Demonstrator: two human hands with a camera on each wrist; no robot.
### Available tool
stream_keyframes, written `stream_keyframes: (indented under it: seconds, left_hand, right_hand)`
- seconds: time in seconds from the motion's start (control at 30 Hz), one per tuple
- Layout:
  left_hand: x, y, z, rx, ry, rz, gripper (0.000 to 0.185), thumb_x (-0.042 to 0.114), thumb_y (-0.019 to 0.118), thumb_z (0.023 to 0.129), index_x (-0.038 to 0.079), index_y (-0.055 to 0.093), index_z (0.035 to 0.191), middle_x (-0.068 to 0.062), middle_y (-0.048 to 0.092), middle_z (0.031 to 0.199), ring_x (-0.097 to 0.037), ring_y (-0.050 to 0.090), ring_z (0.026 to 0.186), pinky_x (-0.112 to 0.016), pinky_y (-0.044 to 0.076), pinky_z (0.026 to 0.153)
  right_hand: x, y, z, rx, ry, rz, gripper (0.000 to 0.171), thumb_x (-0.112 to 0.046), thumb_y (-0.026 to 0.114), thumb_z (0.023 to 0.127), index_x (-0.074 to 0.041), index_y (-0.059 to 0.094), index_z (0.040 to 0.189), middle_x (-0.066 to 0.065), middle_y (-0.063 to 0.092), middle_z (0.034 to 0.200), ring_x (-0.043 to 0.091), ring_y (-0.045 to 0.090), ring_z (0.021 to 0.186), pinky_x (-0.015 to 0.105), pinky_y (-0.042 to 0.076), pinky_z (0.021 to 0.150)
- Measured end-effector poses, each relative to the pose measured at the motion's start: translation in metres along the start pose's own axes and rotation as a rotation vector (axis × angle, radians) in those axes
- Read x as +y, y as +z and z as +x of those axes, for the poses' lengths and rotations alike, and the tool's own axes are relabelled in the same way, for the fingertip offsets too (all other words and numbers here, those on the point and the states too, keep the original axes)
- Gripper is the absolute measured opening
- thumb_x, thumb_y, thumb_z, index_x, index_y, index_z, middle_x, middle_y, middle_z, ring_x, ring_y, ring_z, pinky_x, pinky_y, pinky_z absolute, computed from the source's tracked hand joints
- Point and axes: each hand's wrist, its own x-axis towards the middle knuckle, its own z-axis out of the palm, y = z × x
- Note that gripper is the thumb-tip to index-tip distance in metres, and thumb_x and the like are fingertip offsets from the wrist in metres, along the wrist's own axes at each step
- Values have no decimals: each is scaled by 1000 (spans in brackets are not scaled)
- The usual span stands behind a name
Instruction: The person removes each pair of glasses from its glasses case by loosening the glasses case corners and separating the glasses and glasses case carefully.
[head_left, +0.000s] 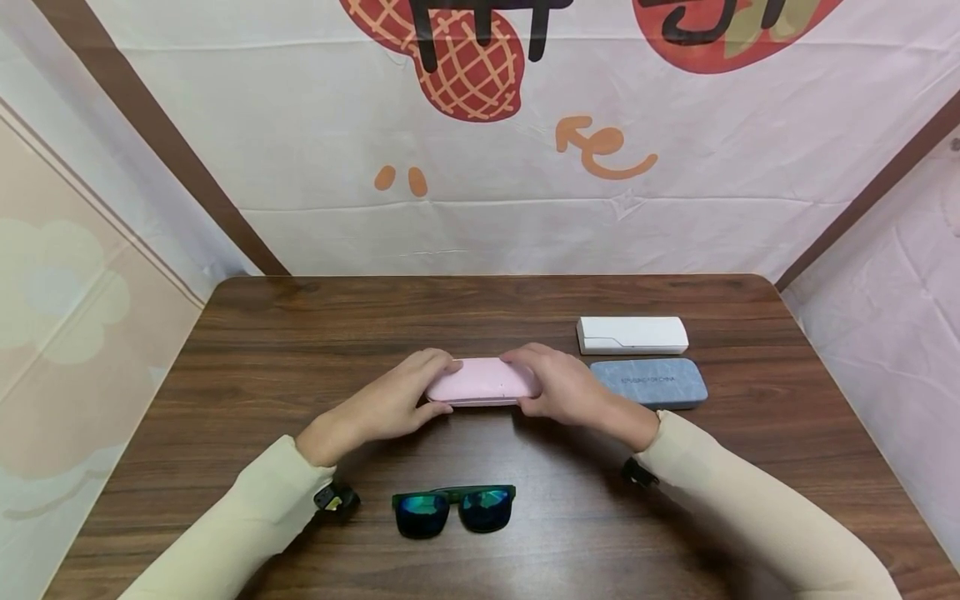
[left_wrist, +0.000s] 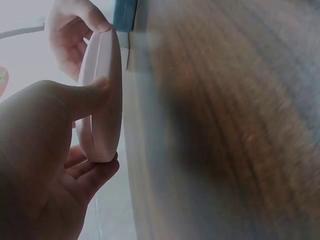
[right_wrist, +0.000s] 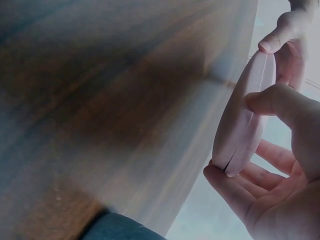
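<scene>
A pink glasses case point(head_left: 482, 381) is held between both hands above the middle of the table. My left hand point(head_left: 403, 392) grips its left end, with the thumb at the near side and fingers around the far side. At the opposite end, my right hand point(head_left: 564, 387) grips it the same way. In the left wrist view the case point(left_wrist: 114, 100) has its lid down, the seam running along its edge. A thin dark gap shows at one end of the seam on the case point(right_wrist: 240, 130) in the right wrist view. Sunglasses point(head_left: 422, 515) with blue-green lenses lie nearer the front, untouched.
On the right, behind the right forearm, a blue-grey case point(head_left: 648, 382) with lettering lies in front of a white case point(head_left: 633, 335). The wooden table point(head_left: 337, 312) ends at a printed cloth backdrop point(head_left: 510, 237).
</scene>
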Motion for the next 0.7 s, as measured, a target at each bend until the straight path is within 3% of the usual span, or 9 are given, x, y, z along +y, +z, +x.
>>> stream_keyframes:
  seconds: [0.7]
  left_hand:
    - [-8,-15,5,42,-40,-25,47,15,72,96,3,53,137,-13,54,140,-28,48,134,-47,38,112]
  right_hand:
    - [-2,-13,23,12,7,31,60,-14,78,81,-7,62,138,11,65,133,23,62,115,42,51,94]
